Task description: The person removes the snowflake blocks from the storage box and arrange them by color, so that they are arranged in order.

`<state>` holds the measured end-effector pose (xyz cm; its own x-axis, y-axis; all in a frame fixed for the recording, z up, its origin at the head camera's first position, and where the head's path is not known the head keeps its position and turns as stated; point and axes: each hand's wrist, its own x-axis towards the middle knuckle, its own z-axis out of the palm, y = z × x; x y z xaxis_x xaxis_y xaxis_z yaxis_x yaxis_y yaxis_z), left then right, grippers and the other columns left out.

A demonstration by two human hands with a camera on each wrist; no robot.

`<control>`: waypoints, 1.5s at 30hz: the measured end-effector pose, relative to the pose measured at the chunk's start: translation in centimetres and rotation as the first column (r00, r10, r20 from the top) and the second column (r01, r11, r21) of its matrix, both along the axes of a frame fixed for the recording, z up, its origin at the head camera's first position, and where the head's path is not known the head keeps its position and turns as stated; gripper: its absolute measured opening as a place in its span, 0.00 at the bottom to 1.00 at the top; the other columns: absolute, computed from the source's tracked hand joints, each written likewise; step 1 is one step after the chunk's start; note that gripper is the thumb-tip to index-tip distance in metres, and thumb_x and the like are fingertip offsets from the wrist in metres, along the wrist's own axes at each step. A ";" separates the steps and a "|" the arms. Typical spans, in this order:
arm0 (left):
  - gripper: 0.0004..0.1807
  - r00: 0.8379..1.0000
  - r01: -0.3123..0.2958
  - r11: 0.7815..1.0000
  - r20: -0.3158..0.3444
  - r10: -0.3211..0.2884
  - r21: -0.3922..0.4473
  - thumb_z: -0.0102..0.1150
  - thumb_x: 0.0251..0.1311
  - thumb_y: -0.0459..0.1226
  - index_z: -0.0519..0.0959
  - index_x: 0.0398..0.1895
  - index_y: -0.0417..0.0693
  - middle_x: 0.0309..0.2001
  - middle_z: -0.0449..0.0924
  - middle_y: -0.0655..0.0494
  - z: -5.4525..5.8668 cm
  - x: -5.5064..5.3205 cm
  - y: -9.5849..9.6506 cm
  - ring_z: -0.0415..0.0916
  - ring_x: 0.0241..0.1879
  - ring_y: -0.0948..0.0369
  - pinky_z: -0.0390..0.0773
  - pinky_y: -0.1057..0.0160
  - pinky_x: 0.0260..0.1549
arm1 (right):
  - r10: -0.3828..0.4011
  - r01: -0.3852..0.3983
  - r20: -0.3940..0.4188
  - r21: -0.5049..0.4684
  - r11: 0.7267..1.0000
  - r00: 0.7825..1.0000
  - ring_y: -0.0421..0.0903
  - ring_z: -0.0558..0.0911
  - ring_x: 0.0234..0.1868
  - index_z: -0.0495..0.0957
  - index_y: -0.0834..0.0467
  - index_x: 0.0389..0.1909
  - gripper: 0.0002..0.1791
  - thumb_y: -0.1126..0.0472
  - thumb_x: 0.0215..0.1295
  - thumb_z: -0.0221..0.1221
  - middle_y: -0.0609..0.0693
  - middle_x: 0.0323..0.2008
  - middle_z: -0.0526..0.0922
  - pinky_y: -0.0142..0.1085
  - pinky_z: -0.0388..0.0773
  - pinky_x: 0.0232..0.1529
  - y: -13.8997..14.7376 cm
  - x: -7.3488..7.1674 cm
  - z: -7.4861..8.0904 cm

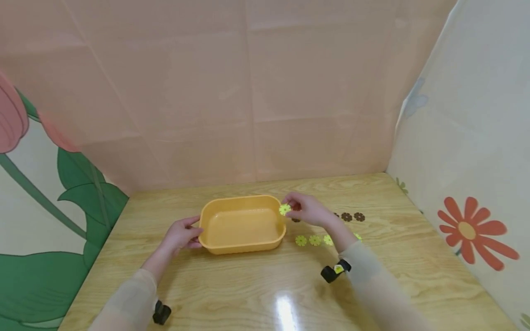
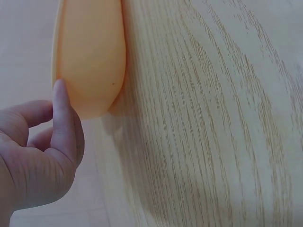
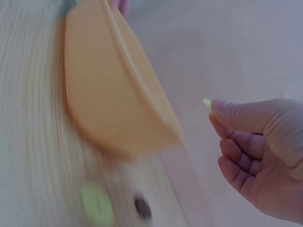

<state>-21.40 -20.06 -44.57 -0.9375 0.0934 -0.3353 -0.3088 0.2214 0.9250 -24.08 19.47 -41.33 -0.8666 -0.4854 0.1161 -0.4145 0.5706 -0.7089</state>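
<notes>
A shallow orange-yellow plastic tub [image 1: 242, 248] with rounded corners stands on the wooden table. At its left end my left hand [image 1: 181, 235] grips the rim, the thumb on the near side; a fingertip against the tub wall [image 2: 90, 56] shows in the left wrist view. My right hand [image 1: 308, 209] is at the tub's right end, pinching a yellow-green flower-shaped piece [image 1: 285, 209] between thumb and index finger. In the right wrist view that piece [image 3: 207, 102] appears edge-on at the fingertips, the other fingers curled in.
Right of the tub, a row of yellow-green flower pieces [image 1: 314, 240] lies in front of a row of dark brown ones [image 1: 347, 216]; the right arm hides part of both. A pink sheet [image 1: 248, 92] hangs behind the table [image 1: 232, 289], with printed panels at both sides.
</notes>
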 end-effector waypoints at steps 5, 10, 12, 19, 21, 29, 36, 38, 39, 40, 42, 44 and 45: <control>0.31 1.000 0.004 1.000 0.003 -0.004 -0.022 0.55 0.67 0.26 0.61 0.72 0.33 0.37 0.73 0.39 0.1 0.1 -0.1 0.77 0.25 0.61 0.87 0.62 0.26 | -0.145 0.145 -0.012 0.017 0.989 0.989 0.46 0.75 0.37 0.78 0.61 0.50 0.16 0.63 0.63 0.67 0.50 0.37 0.79 0.34 0.79 0.37 6.6 1.8 -1.2; 0.31 1.000 0.003 1.000 0.012 -0.003 -0.026 0.56 0.67 0.27 0.61 0.72 0.33 0.38 0.73 0.38 0.2 0.2 -0.1 0.78 0.25 0.60 0.88 0.61 0.27 | -0.272 0.274 -0.046 0.044 0.961 0.961 0.45 0.75 0.36 0.77 0.65 0.50 0.17 0.64 0.63 0.66 0.52 0.37 0.79 0.31 0.78 0.36 12.6 3.7 -3.0; 0.31 1.000 0.008 1.000 0.009 -0.007 -0.027 0.56 0.67 0.27 0.61 0.72 0.33 0.38 0.73 0.39 0.2 0.2 -0.1 0.78 0.25 0.60 0.88 0.61 0.27 | -0.315 0.317 -0.036 0.050 0.947 0.948 0.44 0.74 0.35 0.77 0.67 0.51 0.18 0.64 0.63 0.66 0.53 0.36 0.79 0.31 0.77 0.34 14.6 4.4 -3.6; 0.31 1.000 0.004 1.000 0.000 -0.004 -0.027 0.56 0.67 0.26 0.61 0.72 0.32 0.36 0.73 0.41 0.1 0.0 -0.2 0.77 0.25 0.61 0.87 0.62 0.26 | -0.392 0.395 -0.048 0.104 0.913 0.918 0.45 0.76 0.37 0.77 0.69 0.51 0.20 0.63 0.61 0.68 0.55 0.38 0.80 0.31 0.78 0.37 19.3 6.1 -5.8; 0.31 1.000 0.006 1.000 0.000 -0.006 -0.025 0.56 0.67 0.26 0.61 0.72 0.32 0.36 0.73 0.41 0.1 -0.1 -0.3 0.77 0.25 0.61 0.87 0.63 0.26 | -0.405 0.408 -0.051 0.125 0.905 0.913 0.45 0.76 0.38 0.78 0.69 0.50 0.19 0.63 0.61 0.67 0.56 0.39 0.81 0.32 0.78 0.37 19.9 6.3 -6.4; 0.32 1.000 0.001 1.000 0.001 -0.001 -0.010 0.56 0.66 0.26 0.60 0.72 0.32 0.36 0.73 0.41 0.1 -0.1 -0.3 0.78 0.25 0.61 0.87 0.63 0.26 | -0.439 0.437 -0.024 0.163 0.885 0.898 0.46 0.76 0.37 0.79 0.68 0.48 0.19 0.60 0.61 0.69 0.54 0.37 0.81 0.34 0.77 0.36 20.4 7.1 -7.7; 0.31 1.000 -0.006 1.000 0.002 0.006 -0.009 0.56 0.66 0.25 0.61 0.72 0.32 0.36 0.73 0.41 0.1 0.0 -0.5 0.77 0.24 0.62 0.87 0.63 0.26 | -0.393 0.411 -0.147 0.123 0.903 0.908 0.42 0.77 0.34 0.82 0.68 0.42 0.14 0.67 0.56 0.71 0.54 0.34 0.83 0.32 0.77 0.32 20.5 7.1 -8.5; 0.31 1.000 -0.009 1.000 0.004 0.009 -0.008 0.56 0.66 0.25 0.61 0.72 0.32 0.36 0.73 0.42 0.1 0.0 -0.6 0.77 0.24 0.62 0.87 0.64 0.25 | -0.376 0.400 -0.174 0.128 0.908 0.910 0.42 0.77 0.34 0.83 0.68 0.41 0.14 0.67 0.55 0.71 0.54 0.34 0.83 0.32 0.77 0.32 20.6 6.9 -8.6; 0.31 1.000 -0.011 1.000 0.003 0.011 -0.009 0.56 0.66 0.25 0.61 0.72 0.32 0.36 0.73 0.42 0.1 0.0 -0.6 0.77 0.24 0.62 0.87 0.64 0.25 | -0.373 0.398 -0.183 0.130 0.908 0.910 0.43 0.77 0.34 0.83 0.67 0.41 0.13 0.67 0.55 0.71 0.54 0.35 0.83 0.32 0.77 0.32 20.6 6.9 -8.6; 0.31 1.000 -0.012 1.000 0.003 0.012 -0.011 0.56 0.67 0.26 0.61 0.72 0.32 0.36 0.73 0.42 0.1 -0.1 -0.6 0.77 0.24 0.62 0.87 0.64 0.26 | -0.373 0.399 -0.186 0.130 0.908 0.909 0.43 0.77 0.34 0.84 0.67 0.41 0.13 0.67 0.55 0.71 0.54 0.35 0.83 0.32 0.77 0.32 20.6 6.8 -8.6; 0.31 1.000 -0.013 1.000 0.000 0.013 -0.014 0.56 0.67 0.26 0.61 0.72 0.32 0.36 0.73 0.42 0.1 0.0 -0.7 0.77 0.25 0.62 0.87 0.64 0.26 | -0.371 0.397 -0.186 0.134 0.908 0.910 0.43 0.77 0.34 0.84 0.66 0.42 0.13 0.67 0.56 0.71 0.53 0.35 0.83 0.32 0.77 0.33 20.7 6.8 -8.7; 0.31 1.000 -0.010 1.000 -0.003 0.010 -0.018 0.56 0.67 0.26 0.61 0.72 0.32 0.37 0.73 0.41 0.1 0.0 -0.7 0.78 0.25 0.61 0.87 0.63 0.26 | -0.376 0.397 -0.164 0.124 0.909 0.912 0.42 0.77 0.35 0.84 0.66 0.44 0.14 0.65 0.57 0.71 0.54 0.36 0.84 0.31 0.77 0.34 20.8 6.9 -8.6; 0.31 1.000 -0.005 1.000 -0.006 0.005 -0.022 0.56 0.67 0.26 0.60 0.72 0.32 0.37 0.74 0.40 0.0 0.1 -0.7 0.78 0.25 0.61 0.87 0.63 0.27 | -0.381 0.399 -0.151 0.116 0.909 0.912 0.41 0.77 0.35 0.83 0.66 0.45 0.15 0.65 0.58 0.70 0.54 0.37 0.84 0.31 0.77 0.34 20.8 7.0 -8.5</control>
